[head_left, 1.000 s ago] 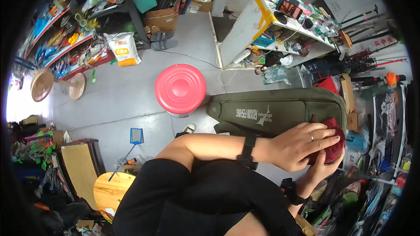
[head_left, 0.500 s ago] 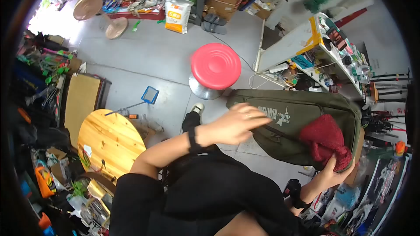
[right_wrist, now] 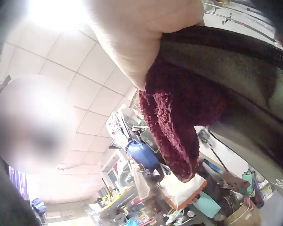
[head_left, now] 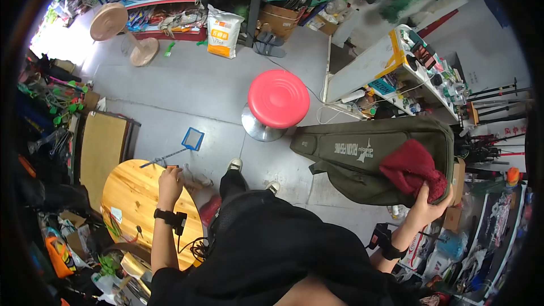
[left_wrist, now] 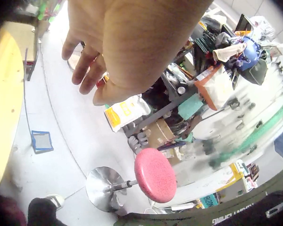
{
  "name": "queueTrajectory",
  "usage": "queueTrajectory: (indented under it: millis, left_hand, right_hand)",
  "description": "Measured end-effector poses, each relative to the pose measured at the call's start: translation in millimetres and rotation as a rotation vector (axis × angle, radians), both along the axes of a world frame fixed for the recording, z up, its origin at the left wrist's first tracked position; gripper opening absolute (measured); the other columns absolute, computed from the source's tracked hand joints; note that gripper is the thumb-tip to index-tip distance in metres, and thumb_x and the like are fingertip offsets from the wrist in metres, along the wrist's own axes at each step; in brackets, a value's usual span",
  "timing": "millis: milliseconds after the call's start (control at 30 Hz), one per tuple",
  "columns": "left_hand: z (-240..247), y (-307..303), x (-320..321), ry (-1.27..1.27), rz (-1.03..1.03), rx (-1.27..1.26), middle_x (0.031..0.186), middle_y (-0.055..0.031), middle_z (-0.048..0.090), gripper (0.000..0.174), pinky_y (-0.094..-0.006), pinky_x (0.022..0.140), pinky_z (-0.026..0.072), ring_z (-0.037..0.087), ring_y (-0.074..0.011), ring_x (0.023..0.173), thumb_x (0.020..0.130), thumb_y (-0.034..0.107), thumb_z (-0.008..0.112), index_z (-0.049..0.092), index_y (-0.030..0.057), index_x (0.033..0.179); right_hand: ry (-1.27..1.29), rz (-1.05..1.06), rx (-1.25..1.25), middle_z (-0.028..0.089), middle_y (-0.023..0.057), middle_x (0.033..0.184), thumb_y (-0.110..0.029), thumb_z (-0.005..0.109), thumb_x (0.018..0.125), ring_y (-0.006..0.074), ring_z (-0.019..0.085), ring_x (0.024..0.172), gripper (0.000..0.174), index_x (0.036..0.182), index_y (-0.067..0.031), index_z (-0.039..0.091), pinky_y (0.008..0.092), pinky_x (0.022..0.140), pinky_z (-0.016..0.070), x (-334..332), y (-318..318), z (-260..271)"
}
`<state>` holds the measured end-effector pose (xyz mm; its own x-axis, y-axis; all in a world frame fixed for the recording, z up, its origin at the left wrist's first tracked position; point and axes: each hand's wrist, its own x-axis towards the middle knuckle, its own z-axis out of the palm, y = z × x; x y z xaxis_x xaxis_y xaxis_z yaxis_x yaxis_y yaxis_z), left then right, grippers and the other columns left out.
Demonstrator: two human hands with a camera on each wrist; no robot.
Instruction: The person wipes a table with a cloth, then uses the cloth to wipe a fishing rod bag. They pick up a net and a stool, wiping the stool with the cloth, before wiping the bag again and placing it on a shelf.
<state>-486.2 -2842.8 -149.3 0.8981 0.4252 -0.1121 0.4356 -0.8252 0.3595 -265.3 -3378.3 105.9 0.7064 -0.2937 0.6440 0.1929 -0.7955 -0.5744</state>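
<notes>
Head view: right hand [head_left: 428, 209] holding a red cloth [head_left: 409, 163] on a green bag [head_left: 340, 146]; left hand [head_left: 170, 183] over a wooden surface [head_left: 129, 192]. Left wrist: grip relaxed, apart. Right wrist: grip clamped on the cloth, against the bag.

Gap btwn table [head_left: 139, 184], stool [head_left: 279, 99]; bag [head_left: 351, 161] R

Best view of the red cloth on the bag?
Head: most of the red cloth shows against the green bag, one end in the right hand. Right wrist: closer, fluffy texture, partly hidden. Left wrist: not visible.
</notes>
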Motion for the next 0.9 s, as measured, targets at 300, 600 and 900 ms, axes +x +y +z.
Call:
queueTrajectory:
  millis: [300, 600, 900]
  left_hand:
    - [-40, 123, -48, 0.839, 0.313, 0.617, 0.135, -0.0201, 0.043, 0.041, -0.0571, 0.109, 0.0126, 0.034, -0.0396, 0.128, 0.089, 0.019, 0.044, 0.047, 0.012, 0.13]
    - [-104, 186, -72, 1.001, 0.303, 0.464, 0.108, -0.0049, 0.065, 0.029, -0.0542, 0.102, 0.0289, 0.061, -0.0211, 0.103, 0.093, 0.023, 0.041, 0.062, 0.0165, 0.111]
    - [-89, 171, -130, 0.656, 0.142, 0.562, 0.093, -0.0058, 0.063, 0.018, -0.0389, 0.079, 0.0412, 0.059, -0.0218, 0.091, 0.086, 0.016, 0.048, 0.066, 0.0133, 0.085]
  right_hand:
    - [0.004, -0.073, -0.011, 0.058, 0.0106, 0.109, -0.004, 0.067, 0.077, 0.0174, 0.055, 0.097, 0.045, 0.118, 0.0029, 0.049, 0.029, 0.089, 0.0424, 19, 37, 6]
    - [0.009, -0.104, -0.14, 0.059, 0.0124, 0.109, -0.015, 0.073, 0.076, 0.0193, 0.055, 0.099, 0.052, 0.118, 0.0042, 0.05, 0.0311, 0.09, 0.0422, 43, 44, 10]
    - [0.07, -0.237, -0.197, 0.06, 0.0171, 0.114, -0.029, 0.074, 0.077, 0.0233, 0.058, 0.101, 0.053, 0.114, 0.0057, 0.058, 0.0333, 0.091, 0.0448, -5, 65, 8]
